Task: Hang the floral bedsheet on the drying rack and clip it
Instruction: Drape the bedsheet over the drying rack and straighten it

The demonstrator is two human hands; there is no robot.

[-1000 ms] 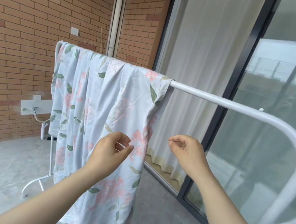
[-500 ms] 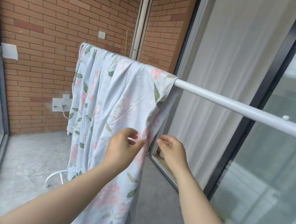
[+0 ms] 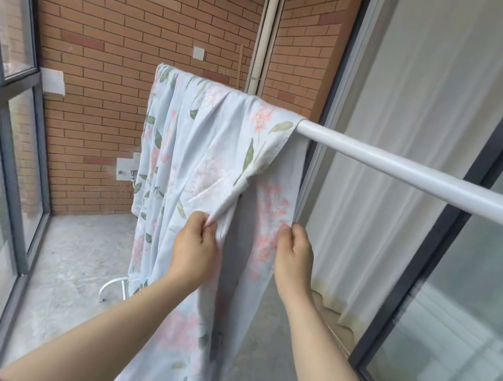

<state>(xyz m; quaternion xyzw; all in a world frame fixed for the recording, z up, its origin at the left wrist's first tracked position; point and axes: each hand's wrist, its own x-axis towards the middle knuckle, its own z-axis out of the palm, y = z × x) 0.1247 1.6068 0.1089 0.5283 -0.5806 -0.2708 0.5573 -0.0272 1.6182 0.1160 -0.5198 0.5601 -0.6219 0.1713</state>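
The floral bedsheet (image 3: 203,156), pale blue with pink flowers and green leaves, hangs bunched over the far end of the white drying rack bar (image 3: 411,174). My left hand (image 3: 193,248) pinches a fold of the sheet's front layer at mid height. My right hand (image 3: 293,259) grips the sheet's right edge a little to the right. Between the two hands the fabric parts into a dark vertical gap. No clip is in view.
A brick wall (image 3: 131,23) and a white drainpipe (image 3: 266,28) stand behind the rack. Glass panes in dark frames (image 3: 5,131) close the left side; a sliding glass door with a white curtain (image 3: 422,102) lines the right. The rack's white foot (image 3: 113,287) rests on the concrete floor.
Both hands reached forward from empty air to the sheet and took hold of it, the left on a fold, the right on the edge. The view swung left.
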